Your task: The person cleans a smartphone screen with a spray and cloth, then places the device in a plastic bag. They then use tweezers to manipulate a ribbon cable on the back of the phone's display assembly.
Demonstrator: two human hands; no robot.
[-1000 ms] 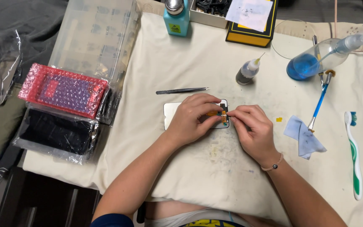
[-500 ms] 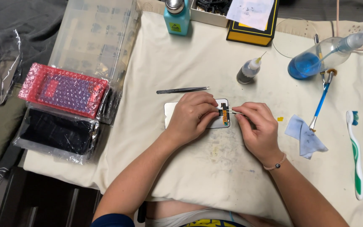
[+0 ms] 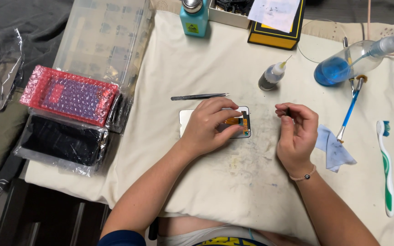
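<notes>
Left hand pins a phone screen panel flat on the cloth.
Right hand, pinched on something tiny; steady pressure should protect the orange flex cable.

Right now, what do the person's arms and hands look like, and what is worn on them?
Both forearms are bare. The left hand wears no ring or glove that I can see. The right hand has a thin cord bracelet with a small dark bead at the wrist. A dark blue sleeve shows at the left upper arm, near the bottom edge.
</notes>
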